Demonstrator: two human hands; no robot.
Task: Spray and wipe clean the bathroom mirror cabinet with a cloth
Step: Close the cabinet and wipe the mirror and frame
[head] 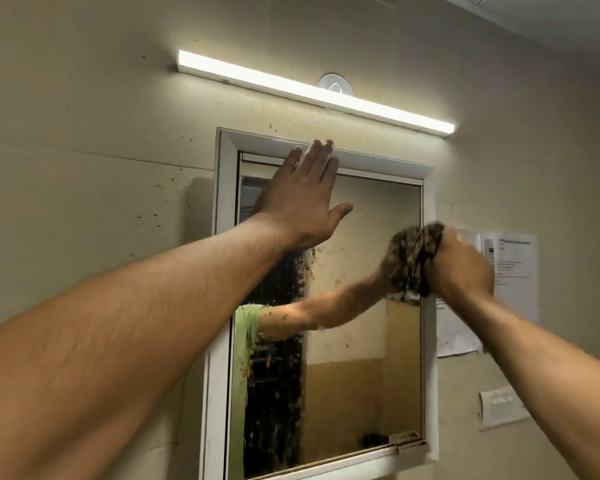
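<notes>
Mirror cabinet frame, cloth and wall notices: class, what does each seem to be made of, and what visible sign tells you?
The cabinet frame: smooth white with a mitred corner and a faint sheen; painted wood, laminate or plastic, cannot tell which.
The cloth: soft fabric, bunched into folds in the right hand, mottled brown with dirt.
The notices: thin white printed paper, matte.

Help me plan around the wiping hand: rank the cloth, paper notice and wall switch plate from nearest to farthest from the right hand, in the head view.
1. cloth: gripped in the right hand.
2. paper notice: just right of the hand.
3. wall switch plate: lower right, well below.
</notes>
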